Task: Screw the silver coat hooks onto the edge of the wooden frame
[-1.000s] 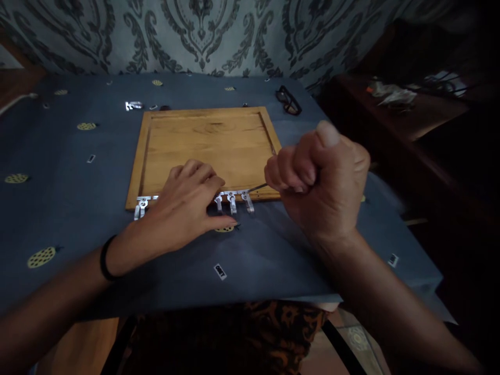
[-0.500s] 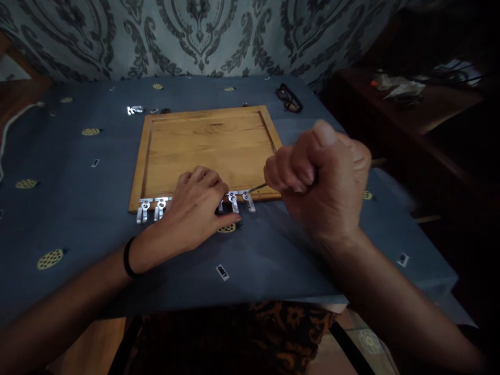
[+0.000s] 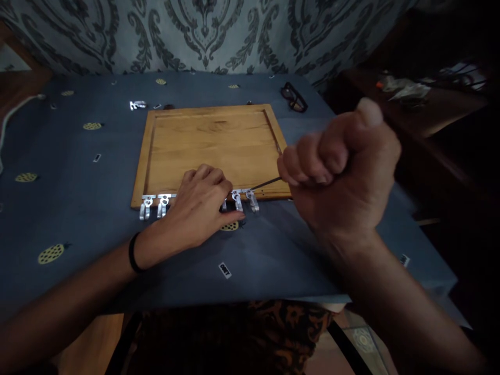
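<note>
A wooden board (image 3: 211,140) with a raised frame lies on the table. Along its near edge runs a silver hook rail (image 3: 164,204) with several double hooks hanging over the edge. My left hand (image 3: 201,203) presses down on the rail's middle, fingers curled on the board and thumb stretched out below, covering part of the rail. My right hand (image 3: 339,161), a fist, grips what looks like a screwdriver (image 3: 267,183). Only its thin dark shaft shows; the handle is hidden in the fist. The shaft's tip meets the rail near its right end.
A loose silver hook piece (image 3: 138,105) lies beyond the board's far left corner. Dark-framed glasses (image 3: 294,97) rest at the back right. A blue patterned cloth (image 3: 94,208) covers the table. To the right stands dark furniture with clutter (image 3: 406,88) on it.
My right fist has moved right and slightly up, and more of the shaft shows. My left hand stays on the rail. The whole view has shifted a little.
</note>
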The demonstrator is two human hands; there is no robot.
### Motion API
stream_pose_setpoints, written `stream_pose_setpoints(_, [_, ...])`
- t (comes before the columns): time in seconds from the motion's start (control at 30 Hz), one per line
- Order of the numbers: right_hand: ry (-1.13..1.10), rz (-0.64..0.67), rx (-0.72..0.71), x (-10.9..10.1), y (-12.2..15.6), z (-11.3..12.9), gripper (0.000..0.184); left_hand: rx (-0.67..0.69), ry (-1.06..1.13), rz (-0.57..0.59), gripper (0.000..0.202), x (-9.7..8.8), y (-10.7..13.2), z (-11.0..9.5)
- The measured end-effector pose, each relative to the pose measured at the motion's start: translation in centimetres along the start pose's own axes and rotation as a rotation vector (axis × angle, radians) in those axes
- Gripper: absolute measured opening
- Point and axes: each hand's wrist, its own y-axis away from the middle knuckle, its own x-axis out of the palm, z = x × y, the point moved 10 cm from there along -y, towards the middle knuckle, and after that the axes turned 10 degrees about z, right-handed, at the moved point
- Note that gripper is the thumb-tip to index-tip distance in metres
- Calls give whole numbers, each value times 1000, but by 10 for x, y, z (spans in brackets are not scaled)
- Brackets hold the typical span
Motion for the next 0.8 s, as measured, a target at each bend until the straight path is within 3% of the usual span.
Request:
stream_pose_setpoints(0.3, [35, 3, 58, 25, -7, -11, 68, 25, -22, -15, 39, 0, 1, -1])
stream_pose_setpoints(0.57, [107, 63, 103, 23, -7, -21, 70, 18, -16, -8, 39, 0, 2, -2])
stream_pose_setpoints(0.8, [13, -29, 39, 24, -6, -19, 67, 29, -20, -21, 38, 0, 3, -2])
